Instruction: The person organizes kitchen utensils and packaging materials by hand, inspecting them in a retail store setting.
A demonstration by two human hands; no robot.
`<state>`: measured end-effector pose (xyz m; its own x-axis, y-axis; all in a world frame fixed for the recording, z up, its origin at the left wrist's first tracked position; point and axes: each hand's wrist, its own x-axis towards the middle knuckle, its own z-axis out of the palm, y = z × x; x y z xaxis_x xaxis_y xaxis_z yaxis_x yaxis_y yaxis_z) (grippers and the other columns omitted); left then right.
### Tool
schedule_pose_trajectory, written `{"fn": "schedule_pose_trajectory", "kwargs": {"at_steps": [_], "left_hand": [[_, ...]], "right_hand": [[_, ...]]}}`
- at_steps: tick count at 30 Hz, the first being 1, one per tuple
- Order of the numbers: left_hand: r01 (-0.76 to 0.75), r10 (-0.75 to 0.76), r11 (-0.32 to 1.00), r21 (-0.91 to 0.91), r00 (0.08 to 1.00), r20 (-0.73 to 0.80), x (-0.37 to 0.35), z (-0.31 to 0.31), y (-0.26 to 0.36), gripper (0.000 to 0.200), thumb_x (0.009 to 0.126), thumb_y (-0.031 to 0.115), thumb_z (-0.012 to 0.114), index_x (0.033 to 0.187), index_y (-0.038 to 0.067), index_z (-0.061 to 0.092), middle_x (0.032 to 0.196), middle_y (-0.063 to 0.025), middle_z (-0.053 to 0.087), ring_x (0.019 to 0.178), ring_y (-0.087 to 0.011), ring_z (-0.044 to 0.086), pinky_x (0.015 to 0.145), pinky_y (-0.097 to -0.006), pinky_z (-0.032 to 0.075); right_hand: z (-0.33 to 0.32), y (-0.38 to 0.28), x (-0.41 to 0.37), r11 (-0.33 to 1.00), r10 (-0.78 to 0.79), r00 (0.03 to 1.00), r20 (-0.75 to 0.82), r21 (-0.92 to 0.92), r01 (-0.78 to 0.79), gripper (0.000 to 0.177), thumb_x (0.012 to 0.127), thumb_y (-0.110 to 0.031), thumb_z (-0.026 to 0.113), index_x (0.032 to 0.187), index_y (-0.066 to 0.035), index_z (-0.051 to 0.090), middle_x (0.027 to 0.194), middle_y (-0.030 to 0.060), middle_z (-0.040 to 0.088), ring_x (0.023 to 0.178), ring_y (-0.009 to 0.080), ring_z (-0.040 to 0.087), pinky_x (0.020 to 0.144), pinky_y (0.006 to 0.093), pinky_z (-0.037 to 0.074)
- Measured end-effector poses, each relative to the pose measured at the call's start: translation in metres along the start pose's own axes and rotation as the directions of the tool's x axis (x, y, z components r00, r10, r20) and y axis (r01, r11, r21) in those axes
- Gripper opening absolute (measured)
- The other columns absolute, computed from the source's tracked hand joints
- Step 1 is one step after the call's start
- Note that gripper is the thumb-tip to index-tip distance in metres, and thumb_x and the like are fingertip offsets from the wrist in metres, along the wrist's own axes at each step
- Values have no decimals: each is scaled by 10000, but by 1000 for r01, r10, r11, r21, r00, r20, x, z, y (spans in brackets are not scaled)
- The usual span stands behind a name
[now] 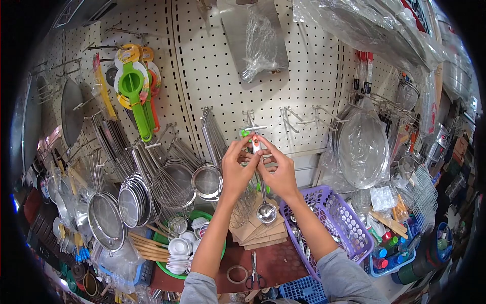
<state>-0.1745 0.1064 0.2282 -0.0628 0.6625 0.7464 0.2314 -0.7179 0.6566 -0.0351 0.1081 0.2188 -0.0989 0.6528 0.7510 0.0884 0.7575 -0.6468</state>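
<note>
My left hand [239, 168] and my right hand [279, 175] meet in front of the pegboard, fingers closed around the upper handle of a metal ladle [267, 213]. A white and orange label [256, 144] shows at the top of the handle, between my fingertips. The ladle hangs nearly upright with its round bowl at the bottom, over a stack of brown cardboard pieces [260, 235]. Just above my fingertips a peg hook [251, 127] sticks out of the board. Whether the handle touches the hook cannot be made out.
Strainers [107, 221] and whisks [167, 187] hang at the left, near green squeezers [134, 91]. A purple basket [349, 228] holding utensils stands at the right. Below are a green basin [175, 275] with white dishes, scissors [254, 273] and a tape roll [237, 274]. Wrapped round strainers [363, 149] hang right.
</note>
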Motion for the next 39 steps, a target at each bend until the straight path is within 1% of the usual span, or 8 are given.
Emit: {"fn": "schedule_pose_trajectory", "kwargs": {"at_steps": [10,13,19,22,25,28,34,39], "left_hand": [[5,-5,1000,-9,1000,-13,0,1,-2,455,891,9,740,1333,6,632,1086,-71,594,862,-116,674,719,-237,560],[4,-4,1000,-24,1000,-9,2,2,-3,448,892,9,740,1325,-13,631,1094,-74,589,849,-119,681,705,-232,559],[68,-66,986,-151,998,17,3,1,2,450,890,9,743,1312,-73,607,1142,-88,579,837,-120,691,695,-239,560],[108,-107,978,-178,994,19,4,0,11,440,893,19,743,1303,-72,609,1077,-88,643,801,-106,685,672,-229,542],[236,-228,958,-160,971,72,5,-2,10,429,898,34,742,1297,-61,618,956,-79,707,764,-88,675,659,-216,523],[206,-198,964,-170,978,63,6,-2,14,437,901,47,742,1305,-57,614,863,-73,732,741,-73,665,660,-210,518],[201,-189,966,-163,978,86,8,-3,9,461,896,49,746,1320,-60,599,928,-97,732,761,-76,672,673,-219,530],[192,-180,971,-140,979,92,6,-4,6,467,893,44,749,1324,-56,600,920,-98,732,758,-79,674,665,-219,534]], "right_hand": [[0,-5,0,999,3,1000,-20,-42,-4,670,825,26,703,1454,-164,572,1066,148,724,753,118,661,634,289,613],[0,-4,2,996,-52,998,-32,-81,49,652,826,11,705,1444,-158,584,1066,178,730,786,154,699,654,304,601],[-2,-11,1,994,19,999,-33,-110,-23,644,819,-14,709,1437,-152,590,1049,208,728,848,215,730,704,327,580],[-2,-10,2,993,-5,999,-37,-120,1,640,817,-19,705,1434,-145,592,1053,214,726,857,239,735,719,330,576],[-3,-13,1,991,-4,999,-37,-136,-1,629,818,-27,702,1429,-135,594,1055,219,724,865,261,738,727,337,577],[-3,-14,2,990,-6,999,-40,-138,0,616,821,-29,696,1421,-125,600,1049,218,725,863,268,736,730,341,578],[-1,-13,-1,981,-28,999,-41,-194,20,633,836,-20,692,1446,-143,576,1109,207,716,847,273,729,717,343,575],[3,-10,-6,987,-25,998,-63,-159,15,643,845,16,676,1455,-154,567,1131,186,714,872,283,724,725,341,582]]}}
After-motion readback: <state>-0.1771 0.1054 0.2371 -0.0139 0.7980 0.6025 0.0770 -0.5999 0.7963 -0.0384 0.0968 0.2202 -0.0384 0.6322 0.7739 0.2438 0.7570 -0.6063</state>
